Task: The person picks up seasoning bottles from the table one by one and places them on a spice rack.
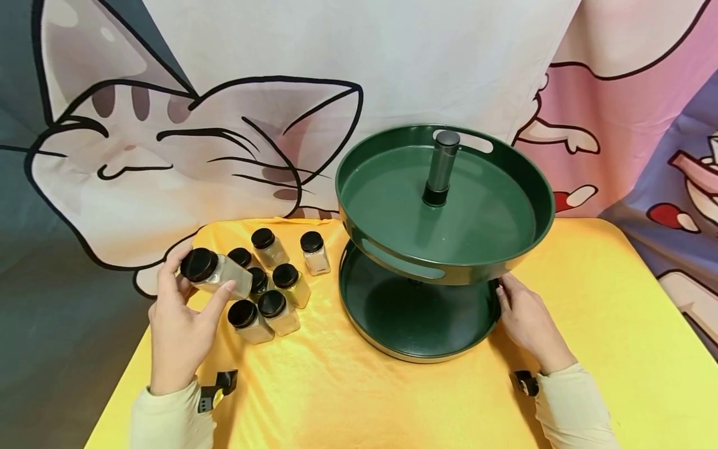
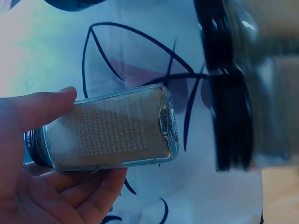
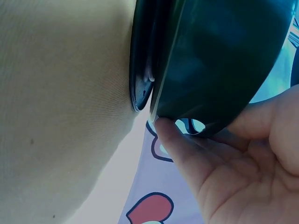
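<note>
We've got one spice jar [image 1: 231, 279] up in the L hand [image 1: 182, 330], thumb along one side & fingers round the other, base end pointing R; prob. gripped nearer the lid b/c that leaves the base end free. It's tilted, nearly on its side, raised by the jar cluster [image 1: 259, 280] on the L part of the yellow cloth [image 1: 348, 399]. Lid's on, so we'd guess the pale contents won't spill at that angle. W/ the R hand [image 1: 524, 318] we're grasping the btm tray [image 1: 421, 327] at its R edge, thumb & fingers either side of the wall by a handle slot [image 3: 191, 126], prob. to steady the stand, b/c a round 2-tier thing could shift if knocked. Top tray [image 1: 387, 231] sits over it w/ a centre post [image 1: 440, 168] sticking up, prob. there to join the tiers & keep a gap btwn them. Six jars bunch close, lids up, maybe for easy reach from the L; a lone jar [image 1: 315, 259] stands apart, nearer the trays, reason unclear. Powder type? Can't tell.
</note>
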The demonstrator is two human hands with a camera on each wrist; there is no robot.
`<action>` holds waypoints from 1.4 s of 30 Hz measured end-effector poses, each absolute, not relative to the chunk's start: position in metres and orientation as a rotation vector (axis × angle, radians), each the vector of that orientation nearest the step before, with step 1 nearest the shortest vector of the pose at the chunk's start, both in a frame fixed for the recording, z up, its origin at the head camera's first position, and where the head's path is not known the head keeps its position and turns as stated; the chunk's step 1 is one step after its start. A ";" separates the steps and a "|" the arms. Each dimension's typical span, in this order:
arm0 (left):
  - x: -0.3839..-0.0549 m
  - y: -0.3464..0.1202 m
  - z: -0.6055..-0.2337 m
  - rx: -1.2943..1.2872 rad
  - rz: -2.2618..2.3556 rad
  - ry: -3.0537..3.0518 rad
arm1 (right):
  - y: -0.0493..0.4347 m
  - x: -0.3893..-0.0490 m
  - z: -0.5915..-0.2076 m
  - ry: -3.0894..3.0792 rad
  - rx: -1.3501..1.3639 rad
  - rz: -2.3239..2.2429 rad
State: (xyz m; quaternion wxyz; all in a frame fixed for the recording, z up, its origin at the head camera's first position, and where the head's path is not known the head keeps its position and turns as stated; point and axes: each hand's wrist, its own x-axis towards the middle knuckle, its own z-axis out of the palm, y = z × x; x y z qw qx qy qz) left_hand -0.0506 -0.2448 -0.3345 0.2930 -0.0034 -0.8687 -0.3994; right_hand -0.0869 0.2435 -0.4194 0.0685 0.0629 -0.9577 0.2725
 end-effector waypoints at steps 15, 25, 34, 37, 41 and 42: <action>-0.065 -0.207 -0.328 -0.155 -1.144 -2.346 | 0.244 -0.087 -0.420 -2.883 0.196 0.819; -0.081 -0.188 -0.333 -0.207 -1.107 -2.363 | 0.244 -0.086 -0.419 -2.884 0.198 0.827; -0.094 -0.166 -0.342 -0.291 -1.159 -2.367 | 0.245 -0.086 -0.420 -2.901 0.185 0.837; -0.098 -0.159 -0.345 -0.288 -1.124 -2.400 | 0.245 -0.086 -0.420 -2.898 0.182 0.836; -0.104 -0.150 -0.348 -0.275 -1.099 -2.440 | 0.245 -0.086 -0.420 -2.894 0.183 0.831; -0.106 -0.148 -0.349 -0.275 -1.106 -2.441 | 0.246 -0.086 -0.420 -2.894 0.183 0.829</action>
